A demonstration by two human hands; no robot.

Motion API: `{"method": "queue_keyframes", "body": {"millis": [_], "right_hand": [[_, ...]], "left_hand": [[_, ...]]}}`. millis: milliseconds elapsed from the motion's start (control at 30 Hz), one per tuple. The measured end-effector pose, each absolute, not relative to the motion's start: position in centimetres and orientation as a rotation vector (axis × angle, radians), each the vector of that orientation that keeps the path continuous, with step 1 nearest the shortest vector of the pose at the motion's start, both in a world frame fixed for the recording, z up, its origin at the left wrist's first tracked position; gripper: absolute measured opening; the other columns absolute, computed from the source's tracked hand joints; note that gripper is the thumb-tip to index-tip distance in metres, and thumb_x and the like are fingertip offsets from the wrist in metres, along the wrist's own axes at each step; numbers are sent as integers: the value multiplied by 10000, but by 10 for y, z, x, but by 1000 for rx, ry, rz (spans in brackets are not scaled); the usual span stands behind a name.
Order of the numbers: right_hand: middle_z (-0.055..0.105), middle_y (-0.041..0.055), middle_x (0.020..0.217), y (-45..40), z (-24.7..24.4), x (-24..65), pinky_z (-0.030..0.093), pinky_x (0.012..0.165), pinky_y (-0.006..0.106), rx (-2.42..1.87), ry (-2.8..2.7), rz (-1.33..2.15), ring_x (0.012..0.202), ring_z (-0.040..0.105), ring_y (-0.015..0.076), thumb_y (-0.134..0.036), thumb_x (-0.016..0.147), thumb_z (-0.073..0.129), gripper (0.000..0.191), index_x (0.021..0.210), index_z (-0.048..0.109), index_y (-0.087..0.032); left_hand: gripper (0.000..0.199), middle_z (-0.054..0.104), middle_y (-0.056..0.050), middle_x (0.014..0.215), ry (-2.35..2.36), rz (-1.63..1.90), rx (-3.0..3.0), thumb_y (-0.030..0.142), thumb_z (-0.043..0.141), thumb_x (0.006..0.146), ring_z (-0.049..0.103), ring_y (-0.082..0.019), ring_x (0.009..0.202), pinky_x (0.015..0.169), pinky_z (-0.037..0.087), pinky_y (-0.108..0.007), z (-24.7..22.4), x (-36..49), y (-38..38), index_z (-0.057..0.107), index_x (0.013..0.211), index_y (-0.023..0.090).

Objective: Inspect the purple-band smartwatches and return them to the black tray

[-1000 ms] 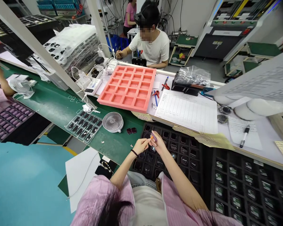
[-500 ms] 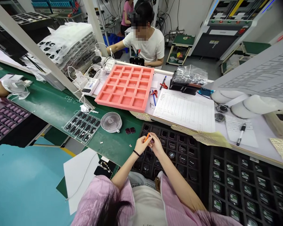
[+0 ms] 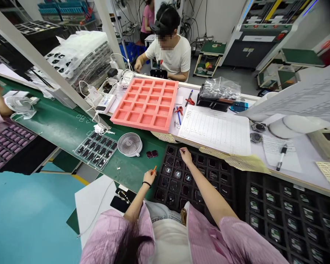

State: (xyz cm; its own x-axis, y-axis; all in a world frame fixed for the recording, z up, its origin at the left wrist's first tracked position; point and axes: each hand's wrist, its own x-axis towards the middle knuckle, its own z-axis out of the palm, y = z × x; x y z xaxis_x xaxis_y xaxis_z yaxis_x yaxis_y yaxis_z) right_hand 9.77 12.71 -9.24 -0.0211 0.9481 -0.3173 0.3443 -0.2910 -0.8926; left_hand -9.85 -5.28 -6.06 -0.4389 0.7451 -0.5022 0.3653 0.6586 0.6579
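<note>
Just off the left edge of the black compartment tray (image 3: pixel 206 160), here's the action: the left hand (image 3: pixel 149 178), black band at the wrist, has a short orange stick (image 3: pixel 154 169) pinched between thumb and forefinger, fingers together on it. That stick is the thing to watch! It sits in the left hand, not the right, and its long axis runs on a slant, with the free tip pointing up and to the right, roughly at the tray's far left corner. The right hand (image 3: pixel 185 156) is well apart, reaching out over the tray's far edge, its fingers (image 3: pixel 183 151) loosely together. A thin dark sliver (image 3: pixel 182 150) shows at the fingertips, but whether they grip it or only pass above it, you cannot tell from this view.

Inside the tray, round watch-like units (image 3: pixel 177 174) sit in their compartments below the right forearm. Beyond the tray's far left corner lie two dark red pieces (image 3: pixel 151 154), side by side on the green bench mat, with a small white fan (image 3: pixel 129 144) further left. Past the far edge, a pink foam tray (image 3: pixel 144 104) and a printed form (image 3: pixel 214 132) lie on the white bench, and across it a co-worker in a white T-shirt (image 3: pixel 169 51) works with both arms forward.
</note>
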Motion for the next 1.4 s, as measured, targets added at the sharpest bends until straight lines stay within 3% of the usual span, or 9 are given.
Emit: {"method": "queue_keyframes", "body": {"millis": [133,267,367,467,600,700,833,967,1400], "right_hand": [[592,89,1192,126,-97,112,487,907,450,-1779,-1497,1153,1069,579,233,-331,918,580,258,1116,602,-167],[530,197,1185,116,-98,141,389,961,503,-1927,-1473,972,1235,406,365,-355,867,548,214,964,583,-167],[516,236,1139,110,-98,154,371,942,512,-1967,-1439,950,1232,376,410,-372,809,571,211,879,549,-175],[533,232,1085,109,-94,156,371,927,504,-1937,-1413,994,1204,392,416,-405,755,626,234,761,512,-201],[585,142,913,108,-81,150,423,842,453,-1781,-1359,1132,1063,495,351,-483,696,674,327,710,464,-233],[586,28,746,98,-63,140,461,685,365,-1575,-1272,1322,828,569,256,-520,655,700,393,813,479,-237],[624,-17,724,70,-29,119,436,511,273,-1248,-1091,1630,614,578,170,-555,690,671,457,991,515,-249],[562,-63,604,47,4,102,370,387,229,-1043,-883,1811,438,494,115,-502,706,710,353,882,523,-260],[472,-95,434,40,36,93,350,337,205,-852,-592,1998,330,415,89,-432,706,774,335,734,498,-243]], "left_hand": [[298,549,-4,547,2138,440,882,261,561,849,604,-178,688,622,349,-234,-72,-101,-61,534,561,189],[209,645,-56,684,2195,386,859,324,554,883,649,-224,788,666,384,-253,-75,-104,-62,581,726,189],[182,675,-106,771,2223,419,823,337,512,912,661,-253,819,690,404,-278,-72,-102,-58,575,902,166],[147,669,-88,756,2181,505,827,261,460,927,656,-227,787,700,416,-273,-65,-96,-51,569,936,163],[179,571,22,589,2007,671,903,297,463,911,584,-148,615,648,416,-232,-48,-80,-42,599,930,182],[264,472,71,514,1826,763,962,383,471,895,476,-99,489,564,386,-198,-29,-63,-37,631,941,178],[405,389,88,466,1606,829,1001,485,417,901,333,-67,387,454,309,-186,0,-40,-32,648,906,152],[507,360,82,436,1431,960,1037,571,390,888,302,-60,376,419,256,-190,24,-25,-26,635,789,138],[596,404,58,433,1434,911,1143,644,404,849,320,-64,414,445,253,-207,40,-27,-20,668,717,127]]}}
